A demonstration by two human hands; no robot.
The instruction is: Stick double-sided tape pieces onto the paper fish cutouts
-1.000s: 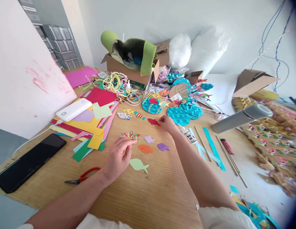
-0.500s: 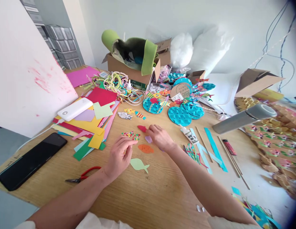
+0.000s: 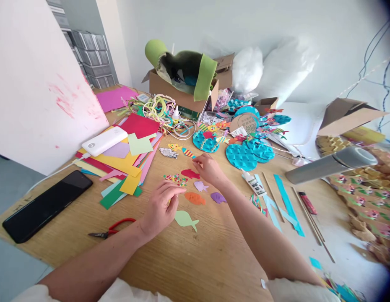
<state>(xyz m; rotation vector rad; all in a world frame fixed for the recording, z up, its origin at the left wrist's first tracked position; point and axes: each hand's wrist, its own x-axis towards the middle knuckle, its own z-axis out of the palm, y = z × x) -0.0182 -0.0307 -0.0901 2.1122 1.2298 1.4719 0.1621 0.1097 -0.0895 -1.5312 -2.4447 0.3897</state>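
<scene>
Red fish point(image 3: 188, 173) flat on wood tbl point(image 3: 198, 264), pale wall point(image 3: 188, 21) at back; L grip point(image 3: 159, 205), R grip point(image 3: 210, 171): can't make out state.

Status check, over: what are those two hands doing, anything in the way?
Left hand near confetti pile and orange fish, grip unclear. Right hand beside red fish and striped fish, grip unclear. Possible snag: scissors left of both hands.
</scene>
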